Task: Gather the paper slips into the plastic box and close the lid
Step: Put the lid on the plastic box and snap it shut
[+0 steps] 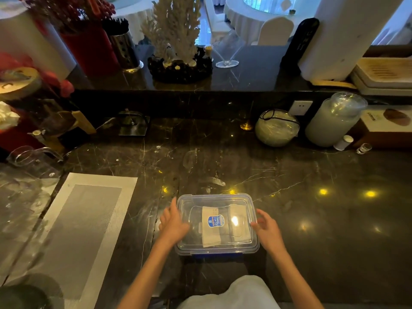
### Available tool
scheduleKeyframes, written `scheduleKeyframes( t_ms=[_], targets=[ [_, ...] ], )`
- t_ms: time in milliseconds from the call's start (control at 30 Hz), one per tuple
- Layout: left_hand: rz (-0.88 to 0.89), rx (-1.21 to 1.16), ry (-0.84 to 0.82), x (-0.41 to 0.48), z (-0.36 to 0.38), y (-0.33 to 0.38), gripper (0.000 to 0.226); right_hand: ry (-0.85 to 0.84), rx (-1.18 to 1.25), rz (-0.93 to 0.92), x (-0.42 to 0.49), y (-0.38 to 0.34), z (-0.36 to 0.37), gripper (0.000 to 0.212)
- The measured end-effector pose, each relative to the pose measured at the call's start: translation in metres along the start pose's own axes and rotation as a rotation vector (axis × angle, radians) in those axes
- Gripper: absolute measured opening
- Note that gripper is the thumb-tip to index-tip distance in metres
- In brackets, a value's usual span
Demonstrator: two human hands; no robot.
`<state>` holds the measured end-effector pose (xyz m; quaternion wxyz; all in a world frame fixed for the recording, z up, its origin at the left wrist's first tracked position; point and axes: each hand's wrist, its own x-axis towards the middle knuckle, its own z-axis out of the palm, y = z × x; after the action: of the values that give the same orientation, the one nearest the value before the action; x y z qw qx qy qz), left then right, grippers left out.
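Observation:
A clear plastic box (217, 246) with blue clasps sits on the dark marble counter near the front edge, its transparent lid (191, 204) resting on top. Through the lid I see paper slips (211, 235), white with a blue label, lying inside. My left hand (172, 224) rests against the box's left side with fingers spread. My right hand (266, 230) hovers at the right rim, fingers apart and slightly curled. Neither hand holds anything.
A grey-and-white placemat (73, 228) lies to the left. Glassware (29, 157) stands at the far left. At the back right are a round glass jar (276, 128), a tall jar (332, 119) and a small shot glass (363, 148). A black napkin holder (133, 123) sits at the back.

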<state>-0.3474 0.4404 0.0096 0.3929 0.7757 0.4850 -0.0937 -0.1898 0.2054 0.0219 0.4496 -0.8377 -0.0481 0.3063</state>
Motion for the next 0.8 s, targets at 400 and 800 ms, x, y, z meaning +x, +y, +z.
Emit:
scheduleKeyframes(
  t_ms=[400,800],
  targets=[
    [0.144,0.417,-0.469,0.072,-0.027,0.099,0.090,-0.129,-0.686,-0.568,-0.056,0.020,0.054,0.051],
    [0.162,0.342,-0.460,0.073,-0.023,0.092,0.076,-0.057,-0.658,-0.530,-0.061,0.022,0.060,0.041]
  ],
)
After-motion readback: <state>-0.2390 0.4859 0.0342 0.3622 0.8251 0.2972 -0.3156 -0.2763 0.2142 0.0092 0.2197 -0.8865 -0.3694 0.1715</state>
